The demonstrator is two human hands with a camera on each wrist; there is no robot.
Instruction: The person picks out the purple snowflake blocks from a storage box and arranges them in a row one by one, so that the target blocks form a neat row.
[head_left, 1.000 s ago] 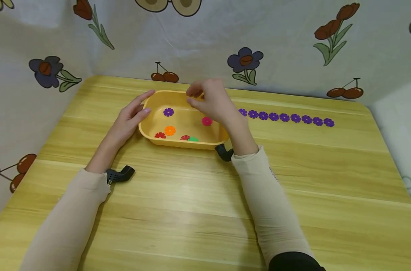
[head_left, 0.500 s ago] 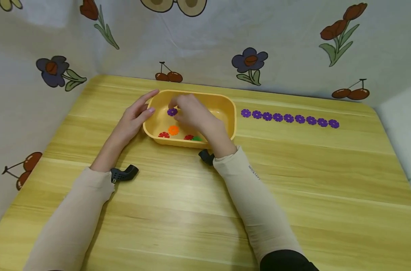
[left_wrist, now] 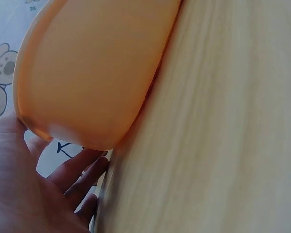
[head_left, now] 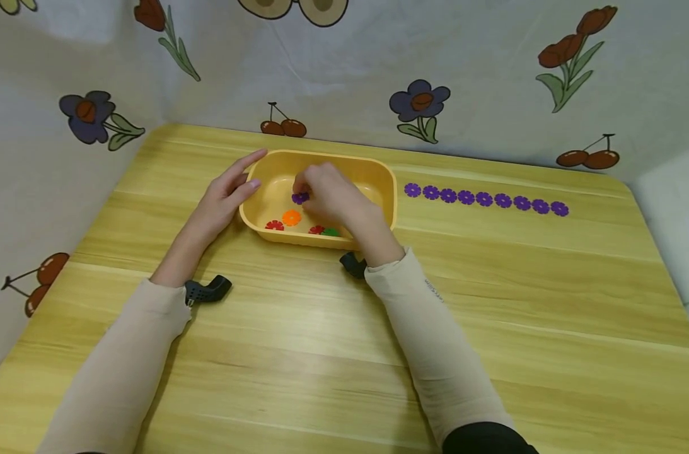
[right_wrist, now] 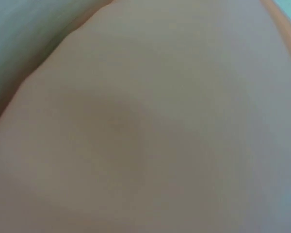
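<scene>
A yellow plastic basin [head_left: 388,211] stands on the table, with several flower-shaped discs inside. My left hand [head_left: 216,202] holds its left end, thumb over the rim and the other fingers along the outside; in the left wrist view, fingers [left_wrist: 72,172] lie against the basin's outer wall. My right hand [head_left: 333,195] reaches into the basin and pinches a purple flower-shaped disc [head_left: 299,198] with its fingertips, partly hidden by them. Near it lie an orange disc [head_left: 291,217], a red disc [head_left: 274,225], another red disc [head_left: 316,230] and a green disc [head_left: 330,232]. Blurred skin fills most of the right wrist view.
To the basin's right, several purple flower discs [head_left: 483,198] lie in a straight row on the wooden table [head_left: 299,353]. A white cloth with printed flowers and cherries [head_left: 344,75] hangs behind the table. Each wrist carries a black camera mount [head_left: 209,290].
My right hand has moved from the basin's back right to the purple disc on its left, which has shifted slightly right and nearer. The pink disc is now hidden. My left hand keeps its place.
</scene>
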